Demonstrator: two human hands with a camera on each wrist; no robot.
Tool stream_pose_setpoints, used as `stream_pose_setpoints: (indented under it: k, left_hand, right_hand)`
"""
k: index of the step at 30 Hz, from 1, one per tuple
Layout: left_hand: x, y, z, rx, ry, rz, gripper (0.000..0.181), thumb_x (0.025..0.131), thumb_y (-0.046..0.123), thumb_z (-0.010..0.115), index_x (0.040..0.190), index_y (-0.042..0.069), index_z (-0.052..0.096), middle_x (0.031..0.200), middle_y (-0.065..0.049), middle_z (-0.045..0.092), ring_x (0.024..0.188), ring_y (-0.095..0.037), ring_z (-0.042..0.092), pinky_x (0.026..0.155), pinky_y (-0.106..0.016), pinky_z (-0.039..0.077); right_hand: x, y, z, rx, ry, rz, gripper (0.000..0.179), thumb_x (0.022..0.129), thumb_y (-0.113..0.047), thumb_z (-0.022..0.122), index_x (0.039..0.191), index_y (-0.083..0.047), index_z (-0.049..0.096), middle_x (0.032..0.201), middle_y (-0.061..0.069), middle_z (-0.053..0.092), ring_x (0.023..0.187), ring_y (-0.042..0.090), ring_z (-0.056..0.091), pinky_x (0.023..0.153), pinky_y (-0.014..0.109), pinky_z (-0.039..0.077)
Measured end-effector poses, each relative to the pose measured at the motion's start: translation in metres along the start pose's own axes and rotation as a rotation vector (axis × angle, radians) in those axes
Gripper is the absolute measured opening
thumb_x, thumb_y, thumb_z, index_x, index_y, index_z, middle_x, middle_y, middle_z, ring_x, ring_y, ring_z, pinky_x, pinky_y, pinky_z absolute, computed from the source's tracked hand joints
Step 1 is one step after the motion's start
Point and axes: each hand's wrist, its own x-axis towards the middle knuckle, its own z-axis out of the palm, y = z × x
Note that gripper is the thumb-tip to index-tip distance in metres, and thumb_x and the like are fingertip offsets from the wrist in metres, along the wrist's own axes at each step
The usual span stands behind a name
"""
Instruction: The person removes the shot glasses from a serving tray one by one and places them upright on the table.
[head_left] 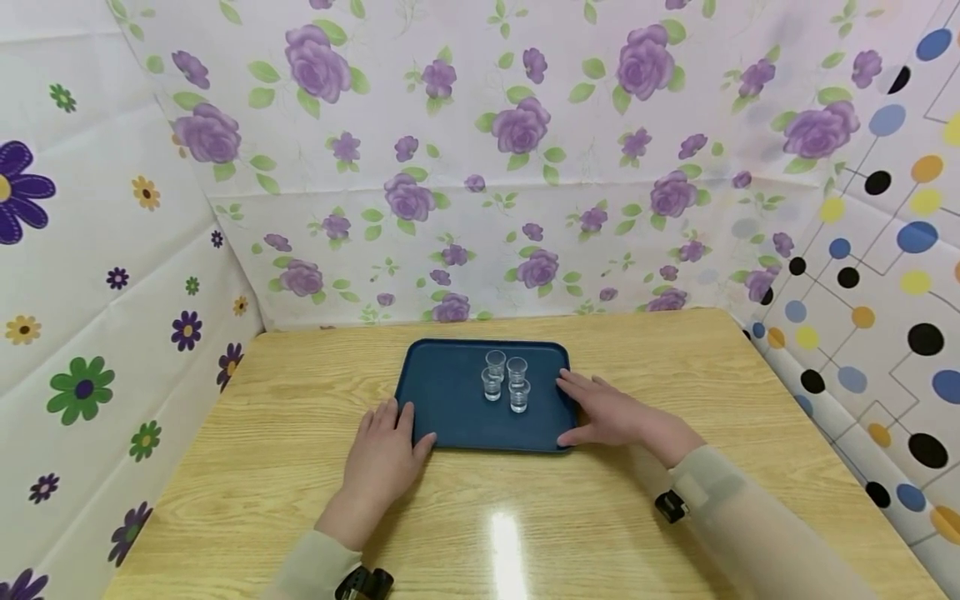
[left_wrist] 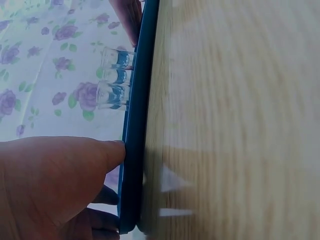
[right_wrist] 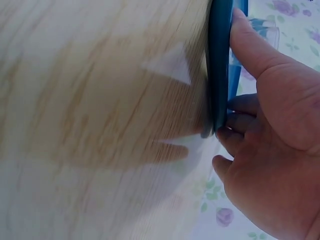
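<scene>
A dark blue rectangular tray (head_left: 450,417) lies on the wooden table, with several small clear shot glasses (head_left: 518,397) grouped right of its middle. My left hand (head_left: 384,454) holds the tray's near left corner, thumb at the front rim and fingers along the left side. At the near right corner, my right hand (head_left: 611,412) grips the tray, its thumb on the front rim and its fingers at the right side. Both wrist views show a thumb against the tray's outer wall; some fingertips are hidden behind it. The glasses stand upright and neither hand touches them.
The light wooden table (head_left: 300,375) extends around the tray. Behind it hangs a white cloth with purple roses (head_left: 408,198). Other patterned cloths (head_left: 82,387) enclose the left and right sides. Both forearms come in from the near edge, with black devices (head_left: 671,506) at the wrists.
</scene>
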Motion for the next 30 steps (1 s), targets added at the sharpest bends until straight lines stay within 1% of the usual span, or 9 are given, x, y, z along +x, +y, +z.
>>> stream_pose_setpoints:
  k: [7,13,16,20,24,27,30]
  left_hand:
    - [-0.006,0.007,-0.002,-0.005,0.017,0.019,0.073,0.111,0.046,0.068,0.16,-0.006,0.053,0.164,-0.033,0.047,0.156,-0.048,0.041,0.13,-0.063,0.032]
    - [-0.009,0.013,-0.003,-0.01,-0.005,0.019,0.072,0.112,0.046,0.066,0.161,-0.005,0.052,0.165,-0.032,0.046,0.157,-0.047,0.041,0.13,-0.062,0.034]
    - [-0.011,0.016,-0.002,-0.013,-0.011,0.03,0.071,0.112,0.046,0.065,0.161,-0.004,0.052,0.166,-0.031,0.045,0.157,-0.046,0.041,0.129,-0.062,0.035]
    - [-0.013,0.018,-0.002,-0.023,0.0,0.046,0.07,0.112,0.045,0.066,0.16,-0.004,0.054,0.165,-0.031,0.047,0.156,-0.046,0.043,0.129,-0.061,0.036]
    - [-0.015,0.017,-0.005,-0.035,0.001,0.053,0.069,0.112,0.044,0.066,0.16,-0.004,0.054,0.165,-0.031,0.047,0.156,-0.046,0.043,0.129,-0.061,0.036]
    - [-0.014,0.014,-0.006,-0.048,-0.006,0.063,0.07,0.112,0.045,0.066,0.16,-0.004,0.053,0.165,-0.03,0.047,0.156,-0.046,0.043,0.13,-0.061,0.034]
    - [-0.012,0.009,-0.006,-0.057,-0.003,0.072,0.07,0.112,0.046,0.065,0.161,-0.003,0.053,0.164,-0.029,0.049,0.157,-0.046,0.042,0.132,-0.062,0.03]
  right_hand:
    - [-0.002,0.012,-0.004,0.016,0.005,-0.008,0.106,0.099,-0.051,0.083,0.174,0.0,0.027,0.181,0.023,0.018,0.164,0.055,0.016,0.133,0.068,0.02]
    - [-0.002,0.019,-0.01,0.025,-0.006,-0.005,0.107,0.098,-0.05,0.085,0.174,-0.001,0.028,0.181,0.023,0.018,0.162,0.058,0.018,0.131,0.07,0.024]
    - [-0.001,0.025,-0.013,0.017,-0.013,0.001,0.109,0.096,-0.051,0.087,0.174,-0.001,0.028,0.181,0.023,0.019,0.162,0.057,0.019,0.131,0.07,0.024]
    - [0.0,0.028,-0.015,0.01,-0.022,0.004,0.111,0.094,-0.051,0.088,0.174,-0.001,0.029,0.181,0.024,0.02,0.162,0.058,0.02,0.131,0.07,0.023]
    - [0.0,0.028,-0.016,0.033,-0.028,0.001,0.112,0.094,-0.049,0.089,0.174,0.0,0.028,0.18,0.025,0.02,0.162,0.057,0.019,0.131,0.071,0.022]
    - [-0.002,0.028,-0.013,0.069,-0.005,-0.002,0.112,0.093,-0.045,0.09,0.174,0.0,0.027,0.18,0.027,0.02,0.163,0.055,0.019,0.131,0.07,0.024]
    - [-0.005,0.029,-0.008,0.091,0.054,-0.02,0.112,0.092,-0.042,0.092,0.173,0.0,0.028,0.178,0.03,0.023,0.163,0.054,0.021,0.129,0.07,0.028]
